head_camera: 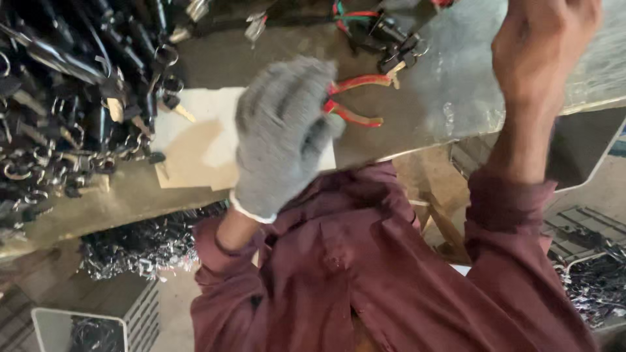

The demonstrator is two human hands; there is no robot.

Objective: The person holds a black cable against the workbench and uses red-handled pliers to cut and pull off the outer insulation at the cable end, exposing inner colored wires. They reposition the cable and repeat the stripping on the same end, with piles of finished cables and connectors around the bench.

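- The workbench (417,111) is the largest thing; its grey metal top crosses the whole view on a slant, from the lower left to the upper right.
- The maroon shirt (365,280) of the person fills the bottom middle, with both sleeves reaching up toward the bench.
- A big heap of dark keys and rings (72,98) covers the left part of the bench, many pieces lying one over another.
- A pale sheet of cardboard (202,143) lies flat on the bench, just beside the heap and partly under the gloved hand.
- The left hand (283,130) wears a grey knitted glove. Its fingers are curled together around the red handles of the pliers, so this hand is clamped on the tool.
- The right hand (541,45) is bare and raised at the top right, over the bench. Its fingers run out of the frame, so I cannot tell if it is gripping anything.
- The pliers (355,101) stick out from the glove to the right, just above the bench near its middle; the two red handles stand a little apart.
- A small cluster of dark keys (394,45) with red and green wire lies near the top, just above the pliers.
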